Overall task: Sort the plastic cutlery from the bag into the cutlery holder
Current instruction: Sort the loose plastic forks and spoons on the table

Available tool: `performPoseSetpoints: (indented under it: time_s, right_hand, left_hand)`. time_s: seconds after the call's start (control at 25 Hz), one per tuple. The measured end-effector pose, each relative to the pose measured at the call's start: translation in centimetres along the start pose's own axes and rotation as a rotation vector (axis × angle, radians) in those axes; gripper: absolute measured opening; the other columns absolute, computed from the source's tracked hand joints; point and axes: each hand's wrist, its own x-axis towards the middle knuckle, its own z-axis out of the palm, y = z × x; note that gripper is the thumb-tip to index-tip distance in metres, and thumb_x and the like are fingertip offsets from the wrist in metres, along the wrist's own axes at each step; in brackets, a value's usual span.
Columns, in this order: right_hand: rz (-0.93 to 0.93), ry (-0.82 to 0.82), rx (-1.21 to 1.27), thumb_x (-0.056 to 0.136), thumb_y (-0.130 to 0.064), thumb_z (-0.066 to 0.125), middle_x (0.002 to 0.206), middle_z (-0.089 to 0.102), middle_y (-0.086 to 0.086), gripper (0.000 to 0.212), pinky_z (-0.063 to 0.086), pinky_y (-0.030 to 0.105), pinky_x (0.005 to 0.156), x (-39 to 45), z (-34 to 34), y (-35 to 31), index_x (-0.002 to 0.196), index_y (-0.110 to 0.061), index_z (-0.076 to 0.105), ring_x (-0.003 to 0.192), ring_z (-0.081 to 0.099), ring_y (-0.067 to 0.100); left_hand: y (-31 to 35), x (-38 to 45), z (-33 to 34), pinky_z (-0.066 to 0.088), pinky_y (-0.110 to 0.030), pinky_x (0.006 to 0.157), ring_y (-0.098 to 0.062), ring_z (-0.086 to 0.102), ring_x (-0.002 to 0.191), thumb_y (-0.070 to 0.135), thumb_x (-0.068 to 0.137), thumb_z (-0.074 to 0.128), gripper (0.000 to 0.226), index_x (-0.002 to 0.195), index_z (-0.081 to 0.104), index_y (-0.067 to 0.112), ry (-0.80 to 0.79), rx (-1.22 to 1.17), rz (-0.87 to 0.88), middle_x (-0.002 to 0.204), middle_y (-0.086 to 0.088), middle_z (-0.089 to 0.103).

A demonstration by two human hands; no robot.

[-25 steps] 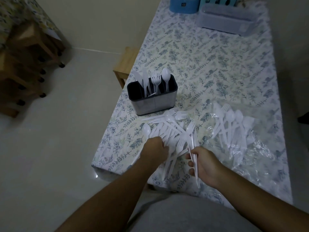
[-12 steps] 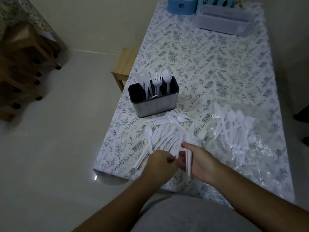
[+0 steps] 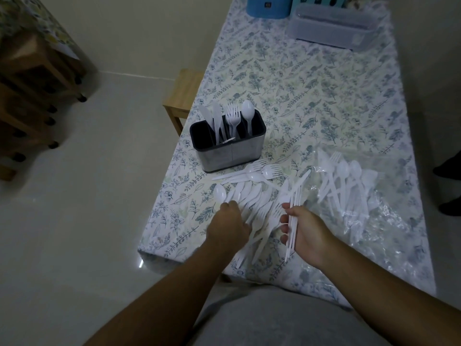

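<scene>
A loose pile of white plastic cutlery [image 3: 252, 196] lies near the table's front edge. My left hand [image 3: 228, 227] rests palm down on the pile's left part, fingers curled over some pieces; whether it grips any is hidden. My right hand [image 3: 303, 232] holds a small bundle of white plastic knives [image 3: 294, 206], blades pointing away from me. The dark cutlery holder [image 3: 229, 148] stands behind the pile with knives, forks and a spoon upright in separate compartments. A clear plastic bag [image 3: 374, 213] lies to the right with more cutlery [image 3: 346, 178] on it.
The table wears a leaf-print cloth [image 3: 311, 91]. At its far end stand a blue container [image 3: 268, 6] and a clear lidded box [image 3: 331, 26]. A wooden stool [image 3: 183, 96] stands left of the table, and wooden furniture [image 3: 32, 91] stands further left on the floor.
My left hand came back to meet my right hand near the table edge, then moved out onto the pile again. My right hand kept its bundle of knives.
</scene>
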Motion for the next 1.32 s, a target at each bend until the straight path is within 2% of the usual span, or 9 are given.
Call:
performPoseSetpoints:
  time_s: [0.24,0.44,0.64,0.76,0.88,1.0,1.12,1.24,1.32]
  right_hand:
    - [0.078,-0.028,-0.127,0.098,-0.018,0.061,0.069,0.049,0.003,0.021,0.037,0.030,0.048,-0.3,-0.8,1.6,0.117,-0.010,0.060,0.053,0.044,0.016]
    - [0.082,-0.044,-0.142,0.099,-0.014,0.057,0.072,0.049,0.005,0.018,0.036,0.028,0.049,-0.5,-1.2,1.9,0.116,-0.010,0.062,0.054,0.043,0.016]
    - [0.065,-0.043,-0.147,0.100,-0.012,0.055,0.076,0.050,0.006,0.020,0.038,0.030,0.052,-0.5,-1.2,1.7,0.118,-0.010,0.063,0.058,0.046,0.017]
    - [0.048,-0.061,-0.139,0.100,-0.012,0.055,0.079,0.056,0.009,0.022,0.043,0.031,0.054,-0.3,-1.1,1.9,0.121,-0.008,0.062,0.064,0.052,0.020]
    - [0.021,-0.149,-0.062,0.100,-0.023,0.063,0.087,0.063,0.011,0.022,0.053,0.038,0.066,-0.7,-0.4,1.6,0.116,-0.009,0.058,0.075,0.062,0.024]
    - [0.039,-0.184,-0.021,0.098,-0.026,0.067,0.109,0.073,0.017,0.029,0.057,0.043,0.083,-0.4,0.0,1.7,0.119,-0.010,0.056,0.100,0.072,0.030]
    - [0.067,-0.097,-0.096,0.101,-0.025,0.063,0.096,0.072,0.018,0.042,0.059,0.038,0.061,0.1,-0.3,1.9,0.129,0.004,0.053,0.076,0.074,0.029]
    - [0.083,-0.045,-0.099,0.102,-0.027,0.060,0.072,0.059,0.007,0.026,0.051,0.034,0.056,0.5,-1.4,2.1,0.116,-0.005,0.058,0.058,0.058,0.020]
    - [0.067,-0.070,-0.155,0.102,-0.022,0.060,0.071,0.055,0.005,0.017,0.047,0.033,0.055,0.5,-1.5,2.4,0.113,-0.010,0.057,0.057,0.052,0.018]
  left_hand:
    - [1.0,1.3,0.3,0.053,-0.033,0.080,-0.026,0.063,0.103,0.026,0.089,0.062,0.030,0.110,0.058,0.005,-0.031,0.098,0.015,0.106,-0.010,0.059]
    - [1.2,1.8,0.0,0.047,-0.027,0.062,-0.022,0.062,0.079,0.027,0.082,0.072,0.023,0.090,0.061,0.008,-0.081,0.066,0.002,0.085,-0.005,0.060]
    - [0.1,2.2,-0.6,0.063,-0.036,0.056,-0.021,0.069,0.054,0.026,0.071,0.082,0.025,0.067,0.070,0.004,-0.125,-0.122,-0.074,0.061,-0.008,0.069]
    - [0.2,1.6,-1.3,0.056,-0.029,0.053,-0.015,0.057,0.046,0.022,0.074,0.082,0.024,0.066,0.070,0.002,-0.067,-0.223,-0.058,0.058,-0.007,0.066]
    - [1.9,-0.4,-1.8,0.050,-0.023,0.046,-0.009,0.058,0.048,0.025,0.077,0.081,0.018,0.076,0.075,0.008,-0.119,-0.319,0.020,0.066,-0.006,0.071]
    - [3.2,-2.3,-1.2,0.053,-0.029,0.053,-0.008,0.058,0.050,0.026,0.078,0.079,0.015,0.074,0.075,0.012,-0.214,-0.359,0.146,0.063,-0.002,0.070]
    - [2.5,-2.5,-1.0,0.050,-0.027,0.052,-0.009,0.059,0.051,0.032,0.084,0.071,0.020,0.074,0.074,0.015,-0.180,-0.421,0.115,0.061,0.002,0.069]
    - [0.8,-1.1,-0.5,0.051,-0.024,0.055,-0.010,0.063,0.064,0.027,0.090,0.065,0.016,0.085,0.068,0.012,0.001,-0.224,-0.011,0.074,0.004,0.067]
    - [0.3,0.0,0.2,0.048,-0.025,0.059,-0.017,0.065,0.074,0.030,0.090,0.065,0.021,0.091,0.064,0.009,0.003,-0.081,-0.036,0.080,-0.001,0.065]
